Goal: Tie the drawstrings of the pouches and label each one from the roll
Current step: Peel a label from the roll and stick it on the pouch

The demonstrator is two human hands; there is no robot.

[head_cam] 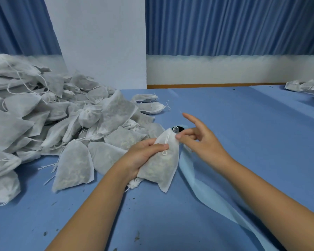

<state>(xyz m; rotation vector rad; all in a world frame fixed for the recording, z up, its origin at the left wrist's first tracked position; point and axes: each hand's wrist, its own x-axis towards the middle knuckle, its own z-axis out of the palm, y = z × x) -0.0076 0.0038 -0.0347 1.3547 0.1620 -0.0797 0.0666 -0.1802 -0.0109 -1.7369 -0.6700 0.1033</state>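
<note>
My left hand [143, 156] grips a filled white pouch [159, 167] at the table's middle, thumb pressed across its front by the looped drawstring [165, 148]. My right hand [198, 140] pinches the pouch's top corner between thumb and middle finger, its index finger pointing up and away. Behind the pouch's top peeks the label roll [179, 128], mostly hidden. A light blue backing strip [207, 189] trails from it toward the lower right.
A large heap of white pouches [43, 115] with loose strings covers the left of the blue table [243, 124]. Several labelled pouches [308, 87] lie at the far right edge. Small crumbs dot the near tabletop. A white wall and blue curtains stand behind.
</note>
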